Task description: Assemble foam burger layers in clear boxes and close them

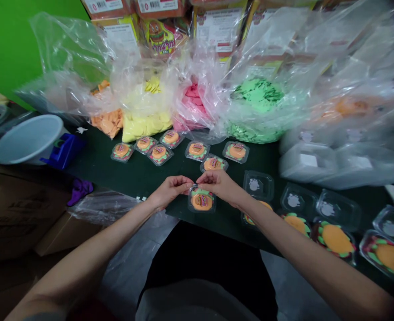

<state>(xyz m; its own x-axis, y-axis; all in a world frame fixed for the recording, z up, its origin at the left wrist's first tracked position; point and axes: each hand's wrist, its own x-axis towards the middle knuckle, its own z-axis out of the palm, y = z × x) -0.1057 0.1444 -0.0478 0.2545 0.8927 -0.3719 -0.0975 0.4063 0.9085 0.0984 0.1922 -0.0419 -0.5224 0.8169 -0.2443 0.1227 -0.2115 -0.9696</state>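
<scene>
A small clear plastic clamshell box [202, 200] with an orange burger-shaped candy inside lies at the near edge of the dark green table [133, 171]. My left hand [170, 189] pinches its far left rim and my right hand [219, 183] pinches its far right rim; the fingertips of both meet over the lid. Several closed boxes with labels, such as one [197, 150] in the middle, lie in a loose row behind it. To the right, open boxes [334, 238] hold candy with their lids [259, 183] folded back.
Clear bags of orange [108, 120], yellow [145, 120], pink [193, 104] and green [259, 111] candy pieces stand at the back, cartons behind them. A grey bucket [26, 138] and a blue object [63, 149] sit left. Cardboard boxes [16, 214] stand below left.
</scene>
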